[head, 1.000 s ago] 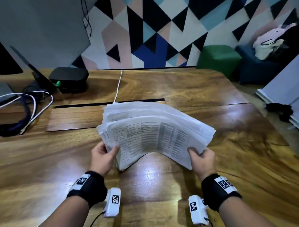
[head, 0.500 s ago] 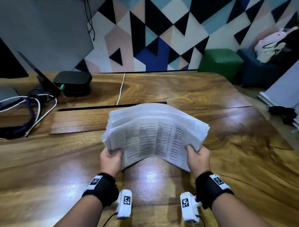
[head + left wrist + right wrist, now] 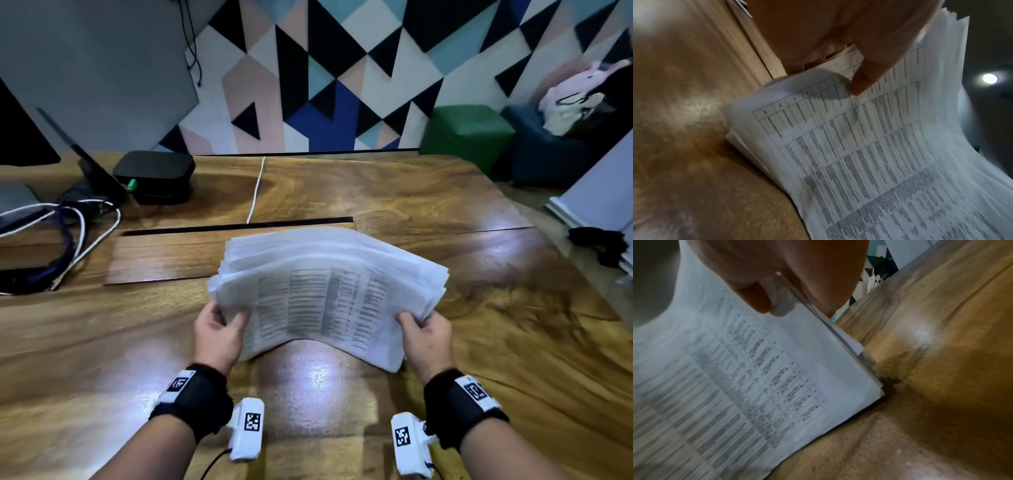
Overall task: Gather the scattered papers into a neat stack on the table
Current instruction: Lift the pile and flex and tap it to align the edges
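Note:
A thick stack of printed papers [image 3: 325, 287] arches upward above the wooden table [image 3: 102, 342], its near corners touching the wood. My left hand [image 3: 219, 329] grips the stack's left edge, thumb on the top sheet. My right hand [image 3: 424, 337] grips the right edge the same way. In the left wrist view the thumb [image 3: 865, 81] presses on the printed table of the papers [image 3: 869, 154]. In the right wrist view the thumb [image 3: 756, 300] and fingers pinch the edge of the papers [image 3: 756, 378]. The sheet edges are slightly fanned and uneven.
A black box [image 3: 154, 174] and a tangle of white and dark cables [image 3: 61, 240] lie at the table's far left. A white cable [image 3: 255, 192] runs down to a slot in the tabletop [image 3: 239, 226]. A green stool [image 3: 466, 132] stands past the table's far edge.
Both hands have drawn closer together on the stack, so it bows up more in the middle. The stack has shifted slightly nearer to me.

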The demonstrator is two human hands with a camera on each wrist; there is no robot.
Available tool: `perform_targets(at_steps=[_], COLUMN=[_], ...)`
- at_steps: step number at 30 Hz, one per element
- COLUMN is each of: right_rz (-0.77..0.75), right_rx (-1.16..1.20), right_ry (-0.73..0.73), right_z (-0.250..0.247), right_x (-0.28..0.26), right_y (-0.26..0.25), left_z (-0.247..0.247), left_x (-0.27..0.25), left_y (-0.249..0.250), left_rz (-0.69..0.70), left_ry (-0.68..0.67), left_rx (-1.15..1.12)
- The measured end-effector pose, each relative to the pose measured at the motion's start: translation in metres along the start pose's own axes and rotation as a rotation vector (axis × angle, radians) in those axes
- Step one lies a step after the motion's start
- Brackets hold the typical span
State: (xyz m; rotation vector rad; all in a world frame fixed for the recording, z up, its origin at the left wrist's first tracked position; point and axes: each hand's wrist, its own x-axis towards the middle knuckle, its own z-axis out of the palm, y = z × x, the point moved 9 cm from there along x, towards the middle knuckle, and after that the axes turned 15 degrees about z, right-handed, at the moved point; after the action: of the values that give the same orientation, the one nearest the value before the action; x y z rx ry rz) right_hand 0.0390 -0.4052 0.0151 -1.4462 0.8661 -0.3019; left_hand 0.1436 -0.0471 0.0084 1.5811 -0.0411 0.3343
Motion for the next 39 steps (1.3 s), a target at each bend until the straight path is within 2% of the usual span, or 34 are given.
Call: perform_targets(at_steps=[6,8,11,13,15,17,19,21,23,24,26,28,31,33,35,36,39], right_rz=[-0.170,-0.168,-0.053,-0.006,-0.046,-0.151,-0.256,-0.365,-0.416,-0.445,-0.549,-0.634,-0.646,-0.663,-0.604,-0.535,-0.235], right_rx=[0.023,0.005,-0.029,-0.051,-0.066,-0.078,-0.077,-0.106,-0.147,-0.189,-0.339,-0.458,-0.435,-0.436,-0.346,-0.242,0.117], right_ry=[0.014,0.021,-0.003,-0.015,-0.010,-0.023,-0.091,-0.158,-0.181,-0.163,-0.148,-0.155,-0.178,-0.098,-0.024,-0.066,-0.429], right_z=[-0.005,-0.007,-0.003,0.000,0.001,0.003,0.009,0.016,0.023,0.025,0.031,0.041,0.043,0.028,0.004,-0.005,0.011], right_x=[0.000,-0.001,-0.001,0.001,0.001,-0.003,-0.010,-0.018,-0.021,-0.023,-0.030,-0.039,-0.049,-0.045,-0.029,-0.019,-0.005], right_y=[-0.040,-0.036,-0.005,0.004,-0.011,-0.041,-0.074,-0.104,-0.128,-0.140,-0.162,-0.181,-0.197,-0.203,-0.198,-0.190,-0.148], left_z=[0.001,-0.003,-0.006,-0.008,-0.011,-0.016,-0.015,0.010,0.050,0.067,0.092,0.105,0.108,0.098,0.084,0.078,0.067], left_x=[0.015,0.008,-0.019,-0.024,-0.012,0.011,0.035,0.044,0.042,0.042,0.039,0.036,0.035,0.040,0.047,0.050,0.050], left_y=[0.036,0.020,-0.018,-0.024,-0.013,0.017,0.071,0.136,0.178,0.179,0.170,0.153,0.146,0.142,0.134,0.131,0.123], left_rz=[0.122,0.059,-0.108,-0.138,-0.118,-0.004,0.257,0.551,0.725,0.717,0.549,0.362,0.296,0.236,0.171,0.150,0.079], left_ry=[-0.021,-0.016,-0.040,-0.057,-0.057,-0.063,-0.104,-0.254,-0.527,-0.673,-0.880,-0.938,-0.869,-0.779,-0.700,-0.654,-0.544], left_rx=[-0.074,-0.064,0.020,0.061,0.062,0.121,0.356,0.577,0.639,0.611,0.503,0.388,0.231,0.154,0.071,0.013,-0.161])
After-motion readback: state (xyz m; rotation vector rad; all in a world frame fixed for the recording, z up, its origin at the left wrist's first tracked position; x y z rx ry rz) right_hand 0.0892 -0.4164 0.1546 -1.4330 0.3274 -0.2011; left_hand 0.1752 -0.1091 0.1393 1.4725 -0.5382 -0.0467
